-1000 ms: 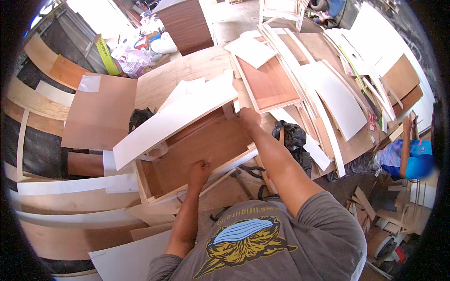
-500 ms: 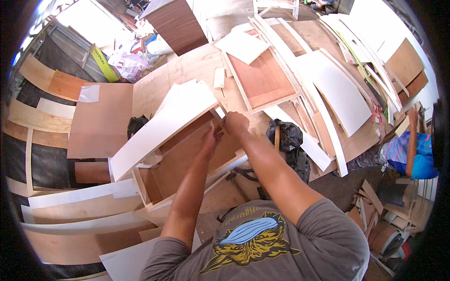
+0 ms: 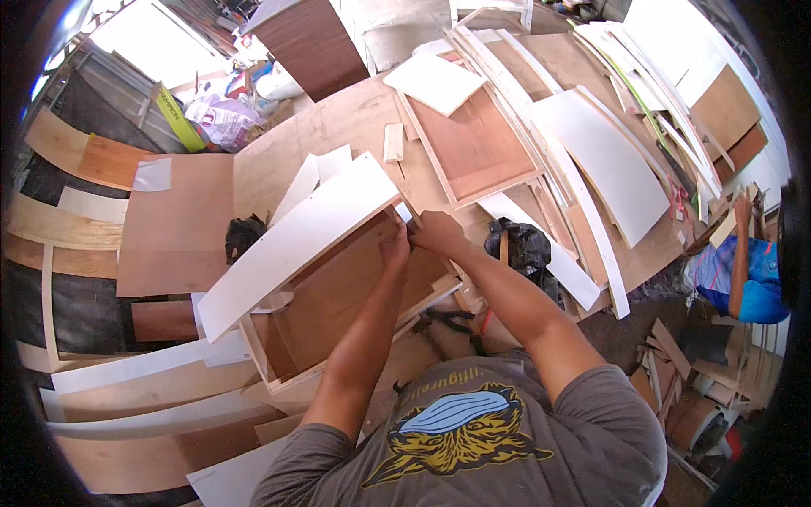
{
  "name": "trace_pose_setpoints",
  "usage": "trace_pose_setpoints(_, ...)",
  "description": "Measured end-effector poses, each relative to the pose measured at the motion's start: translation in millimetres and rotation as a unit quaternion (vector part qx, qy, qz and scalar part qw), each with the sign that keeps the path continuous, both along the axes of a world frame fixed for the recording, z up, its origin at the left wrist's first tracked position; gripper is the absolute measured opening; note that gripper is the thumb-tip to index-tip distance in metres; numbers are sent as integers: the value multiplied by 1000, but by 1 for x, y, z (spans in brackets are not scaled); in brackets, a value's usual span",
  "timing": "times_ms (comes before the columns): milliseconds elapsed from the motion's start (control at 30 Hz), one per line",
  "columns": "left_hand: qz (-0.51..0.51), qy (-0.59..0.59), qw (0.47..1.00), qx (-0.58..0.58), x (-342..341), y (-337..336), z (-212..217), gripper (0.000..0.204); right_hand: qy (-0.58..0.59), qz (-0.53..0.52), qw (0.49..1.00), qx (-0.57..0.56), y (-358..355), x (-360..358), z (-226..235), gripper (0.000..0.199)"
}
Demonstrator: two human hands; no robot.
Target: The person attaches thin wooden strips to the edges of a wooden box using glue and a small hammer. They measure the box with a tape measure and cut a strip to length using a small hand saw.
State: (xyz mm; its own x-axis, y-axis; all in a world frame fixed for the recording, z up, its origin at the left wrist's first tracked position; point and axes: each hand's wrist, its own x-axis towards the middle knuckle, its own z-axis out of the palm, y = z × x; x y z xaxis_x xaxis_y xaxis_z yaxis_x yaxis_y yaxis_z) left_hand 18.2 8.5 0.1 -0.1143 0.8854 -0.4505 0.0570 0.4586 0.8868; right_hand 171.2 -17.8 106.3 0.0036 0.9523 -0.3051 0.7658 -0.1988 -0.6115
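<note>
An open wooden drawer [image 3: 355, 287] with brown inner faces lies tilted in front of me, its long white front panel [image 3: 291, 253] along the far side. Both hands meet at the drawer's far right corner. My left hand [image 3: 394, 247] reaches over the box, its fingers closed at the inside of that corner. Just outside, my right hand [image 3: 439, 234] is curled against the end of the box. A small pale piece [image 3: 403, 213] shows between the hands and the white panel; what the fingers grip is hidden.
A second drawer [image 3: 473, 144] with a white board [image 3: 435, 82] on it lies farther back. Long white strips [image 3: 549, 203] and panels cover the right side. A black plastic bag [image 3: 519, 245] sits right of my forearm. Another person [image 3: 735, 270] is at the far right.
My left hand has risen from inside the drawer to its corner, fingers now closed. My right hand has moved slightly right and down. The drawer has shifted a little.
</note>
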Motion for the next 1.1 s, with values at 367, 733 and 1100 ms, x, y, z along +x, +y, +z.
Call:
trace_pose_setpoints(367, 56, 114, 990, 58, 25, -25, 75, 68, 126, -11, 983, 130, -46, 0, -23, 56)
trace_pose_setpoints(733, 79, 151, 985, 37, 31, -29, 74, 66, 73, -31, 990, 112, -47, -4, -18, 54)
trace_pose_setpoints(1100, -23, 241, 970, -38, 23, -27, 69, 81, 75, -28, 994, 68, -49, -3, -11, 59)
